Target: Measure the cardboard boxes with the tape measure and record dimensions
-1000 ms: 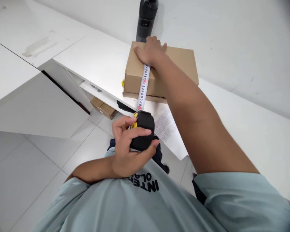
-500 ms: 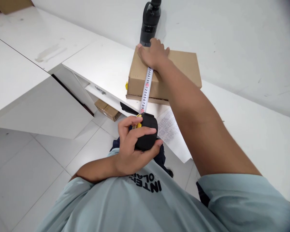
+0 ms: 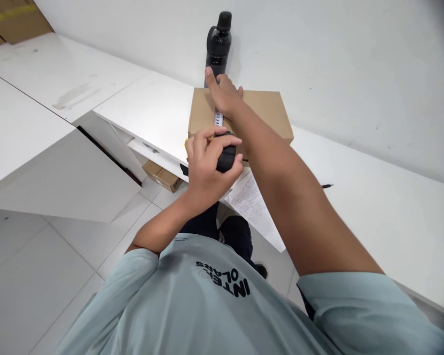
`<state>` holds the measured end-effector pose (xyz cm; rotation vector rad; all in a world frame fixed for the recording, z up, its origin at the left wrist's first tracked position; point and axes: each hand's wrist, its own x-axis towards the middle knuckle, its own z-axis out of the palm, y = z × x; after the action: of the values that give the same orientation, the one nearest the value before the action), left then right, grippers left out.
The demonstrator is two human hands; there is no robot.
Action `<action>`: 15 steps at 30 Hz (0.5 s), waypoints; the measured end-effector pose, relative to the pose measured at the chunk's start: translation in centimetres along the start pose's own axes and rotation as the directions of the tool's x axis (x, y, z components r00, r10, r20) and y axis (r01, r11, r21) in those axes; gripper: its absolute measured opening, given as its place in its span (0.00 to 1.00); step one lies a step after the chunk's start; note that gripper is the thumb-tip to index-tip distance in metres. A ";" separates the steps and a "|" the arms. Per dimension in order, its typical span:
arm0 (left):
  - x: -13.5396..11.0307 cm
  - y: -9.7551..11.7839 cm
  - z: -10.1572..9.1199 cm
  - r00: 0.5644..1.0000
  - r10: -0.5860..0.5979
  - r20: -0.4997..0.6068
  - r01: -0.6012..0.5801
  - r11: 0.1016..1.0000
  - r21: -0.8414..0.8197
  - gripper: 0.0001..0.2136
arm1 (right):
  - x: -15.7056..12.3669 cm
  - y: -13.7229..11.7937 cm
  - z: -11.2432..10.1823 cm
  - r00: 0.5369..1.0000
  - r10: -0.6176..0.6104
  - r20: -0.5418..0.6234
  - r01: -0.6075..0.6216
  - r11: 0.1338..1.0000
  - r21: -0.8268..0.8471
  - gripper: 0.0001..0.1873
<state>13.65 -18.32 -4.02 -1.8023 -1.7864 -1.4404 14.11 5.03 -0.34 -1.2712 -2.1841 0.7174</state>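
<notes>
My left hand (image 3: 210, 162) is closed around a black tape measure (image 3: 227, 158), over the near side of a brown cardboard box (image 3: 262, 106). A short stretch of the white, numbered blade (image 3: 218, 119) runs from it across the box top to my right hand (image 3: 225, 96). That hand is above the box's far part, thumb and fingers apart, and covers the end of the blade. Just beyond the thumb stands a black bottle (image 3: 219, 47) against the wall.
A handwritten sheet (image 3: 251, 199) hangs over the front edge of the white desk (image 3: 355, 222). A dark pen (image 3: 327, 186) lies right of my forearm. Below is a small carton (image 3: 163, 176); an open white panel (image 3: 66, 172) stands at left. Larger boxes (image 3: 17, 22) sit far left.
My left hand has moved up toward the box with the tape measure, and much less blade shows between my hands. My right hand's thumb is now raised more. The view has shifted slightly.
</notes>
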 end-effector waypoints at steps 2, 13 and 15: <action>1.5 -0.5 1.0 0.997 0.035 0.070 -0.036 0.999 0.011 0.10 | 0.2 0.1 0.0 1.000 -0.002 0.000 0.002 1.000 0.023 0.47; 2.9 -1.6 2.7 0.996 0.029 0.083 -0.030 1.000 0.008 0.09 | 1.0 0.8 0.5 0.999 0.054 0.004 -0.054 0.998 -0.025 0.33; 2.7 -1.8 2.6 0.998 0.032 0.055 -0.031 0.999 -0.017 0.09 | 1.2 0.8 0.6 0.997 0.072 0.019 -0.071 0.997 -0.041 0.34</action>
<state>12.73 -14.29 -4.15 -1.8874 -1.7695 -1.4098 13.73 6.28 -1.09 -1.3742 -2.1893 0.7206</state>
